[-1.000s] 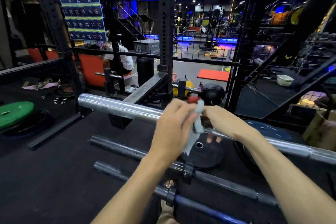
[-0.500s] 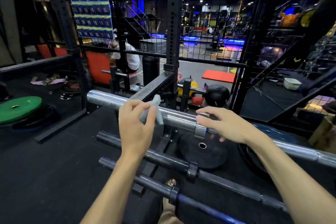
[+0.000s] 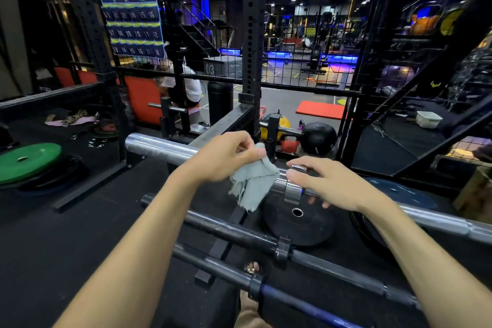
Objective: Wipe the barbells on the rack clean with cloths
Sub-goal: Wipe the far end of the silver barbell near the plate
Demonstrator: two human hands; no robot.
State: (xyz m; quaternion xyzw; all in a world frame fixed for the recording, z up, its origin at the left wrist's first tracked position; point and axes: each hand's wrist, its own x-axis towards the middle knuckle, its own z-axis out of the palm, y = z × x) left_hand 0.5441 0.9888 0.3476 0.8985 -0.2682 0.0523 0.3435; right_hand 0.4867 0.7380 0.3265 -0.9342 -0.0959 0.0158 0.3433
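I've got my left hand [image 3: 226, 157] up over the shiny chrome barbell [image 3: 159, 147], fingers curled and pinching the top corner of a pale grey frayed cloth [image 3: 253, 178]. The cloth hangs down from that pinch at the hand's four o'clock, draping across the chrome sleeve and trailing below it, its ragged lower edge dangling in front of the black rubber weight plate [image 3: 298, 224] on the floor. So the cloth sits between my two hands, touching the bar just left of the bright steel collar ring [image 3: 292, 192].

My right hand [image 3: 327, 184] is at the cloth's three o'clock, laid over the bar at the collar with the fingers bent loosely round the shaft; the thumb tip rests beside the collar and fingertips show below the bar. It's steadying the barbell there, apart from the cloth by only a little.

The chrome barbell runs from about ten o'clock in my view, where its thick sleeve end catches the light, down to four o'clock past my right wrist. Below it, toward six o'clock, lie two more bars on the rack: a dark grey steel barbell [image 3: 226, 229] and, nearer me, a dark barbell with a blue shaft [image 3: 306, 309].

Off at nine o'clock a green bumper plate [image 3: 29, 160] lies flat on the black floor. At twelve o'clock stands the black perforated rack upright [image 3: 250, 34], with a black medicine ball [image 3: 318, 138] past it.
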